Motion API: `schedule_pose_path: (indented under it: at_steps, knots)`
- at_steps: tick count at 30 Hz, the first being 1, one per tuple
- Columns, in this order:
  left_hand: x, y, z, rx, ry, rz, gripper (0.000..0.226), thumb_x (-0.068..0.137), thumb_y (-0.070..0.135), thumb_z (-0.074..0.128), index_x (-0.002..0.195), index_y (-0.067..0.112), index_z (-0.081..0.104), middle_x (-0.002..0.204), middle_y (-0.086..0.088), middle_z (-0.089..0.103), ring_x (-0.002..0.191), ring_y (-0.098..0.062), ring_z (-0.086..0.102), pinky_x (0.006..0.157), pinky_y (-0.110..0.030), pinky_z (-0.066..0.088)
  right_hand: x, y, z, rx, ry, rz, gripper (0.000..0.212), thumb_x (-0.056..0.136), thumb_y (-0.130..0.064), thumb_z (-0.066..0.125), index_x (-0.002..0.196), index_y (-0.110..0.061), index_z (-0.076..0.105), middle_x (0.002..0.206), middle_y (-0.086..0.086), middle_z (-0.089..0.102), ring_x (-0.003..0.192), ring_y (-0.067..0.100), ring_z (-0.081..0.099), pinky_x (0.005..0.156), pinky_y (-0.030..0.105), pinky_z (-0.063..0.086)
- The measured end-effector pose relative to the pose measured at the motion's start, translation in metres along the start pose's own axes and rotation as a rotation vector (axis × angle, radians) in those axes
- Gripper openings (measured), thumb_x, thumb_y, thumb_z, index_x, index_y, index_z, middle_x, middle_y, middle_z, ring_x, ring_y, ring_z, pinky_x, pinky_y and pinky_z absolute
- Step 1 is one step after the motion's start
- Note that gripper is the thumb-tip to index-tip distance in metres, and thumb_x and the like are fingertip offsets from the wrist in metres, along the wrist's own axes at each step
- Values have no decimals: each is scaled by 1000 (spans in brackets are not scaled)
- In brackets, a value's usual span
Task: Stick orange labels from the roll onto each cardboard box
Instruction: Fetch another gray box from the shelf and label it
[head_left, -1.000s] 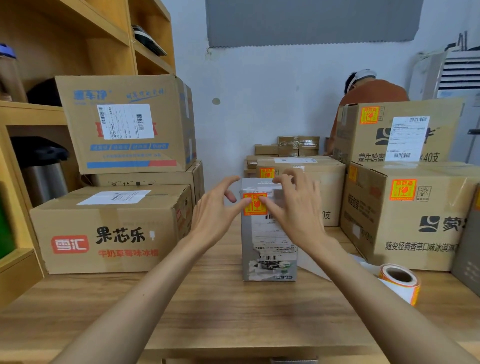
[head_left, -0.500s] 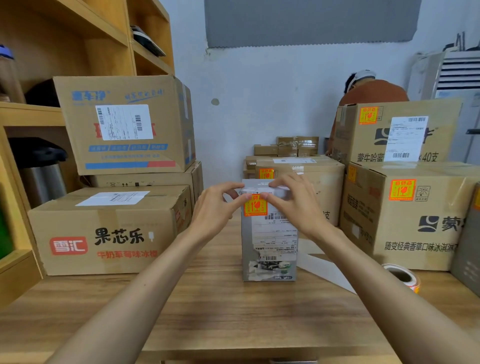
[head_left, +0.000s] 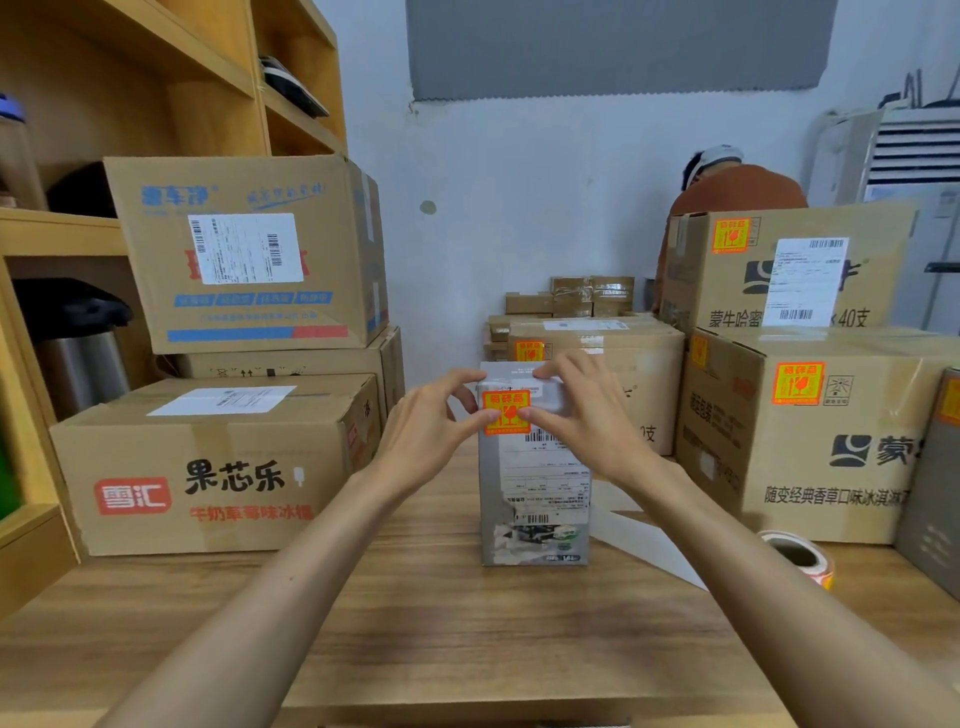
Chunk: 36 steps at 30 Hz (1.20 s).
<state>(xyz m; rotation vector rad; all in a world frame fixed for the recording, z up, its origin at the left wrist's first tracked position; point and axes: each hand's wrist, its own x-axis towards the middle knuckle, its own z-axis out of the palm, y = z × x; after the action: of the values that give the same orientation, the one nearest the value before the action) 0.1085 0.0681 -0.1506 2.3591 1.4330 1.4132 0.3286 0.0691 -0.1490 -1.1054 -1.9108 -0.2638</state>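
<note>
A small grey box (head_left: 535, 499) stands upright in the middle of the wooden table (head_left: 441, 623). An orange label (head_left: 506, 412) sits on its front face near the top. My left hand (head_left: 431, 431) grips the box's upper left corner, thumb pressing the label's left edge. My right hand (head_left: 587, 415) holds the upper right corner, thumb on the label's right edge. The label roll (head_left: 797, 556) lies on the table to the right, partly hidden behind my right forearm, with its white backing strip (head_left: 649, 545) trailing toward the grey box.
Cardboard boxes without orange labels are stacked at the left (head_left: 208, 462) (head_left: 249, 249). Boxes bearing orange labels stand at the right (head_left: 810, 421) (head_left: 789, 265) and behind (head_left: 597, 364). A wooden shelf (head_left: 62, 228) rises at far left. A person (head_left: 737, 182) bends behind the right stack.
Both hands have dropped from spread fingers over the label to gripping the grey box's top corners, thumbs pinching in on the label's sides.
</note>
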Motion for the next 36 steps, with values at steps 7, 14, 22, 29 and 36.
schedule_pose_path:
  at_steps: [7,14,22,29,36]
  knots:
    - [-2,1,3,133,-21,92,62,85,57,72,135,31,47,102,14,65,71,-3,59,70,-32,55,-6,1,4,-182,15,-92,64,77,-69,60,116,-19,52,118,-3,52,105,15,43,85,31,38]
    - [-1,-6,2,110,-58,125,64,85,54,74,137,32,44,103,15,64,69,-2,59,66,-28,52,-7,5,2,-181,0,-120,61,80,-58,70,123,-19,52,126,-3,52,113,15,42,89,31,37]
    - [-2,-7,1,59,-77,137,56,90,50,69,137,29,47,101,13,64,66,-6,59,63,-23,47,-5,6,-1,-93,-40,-101,53,87,-55,65,125,-21,54,130,-5,53,117,13,42,93,31,38]
    - [4,-5,-6,4,-74,85,36,98,53,57,126,32,55,99,13,68,70,-9,63,72,-40,57,0,3,1,-12,14,-58,38,95,-54,52,114,-23,60,118,-8,57,109,10,44,91,38,44]
    - [-3,-8,-7,69,-141,148,60,89,53,68,140,31,43,100,14,63,71,-7,62,70,-34,57,-4,16,-5,15,-110,-106,60,83,-59,64,132,-25,53,136,-11,51,126,10,40,104,39,40]
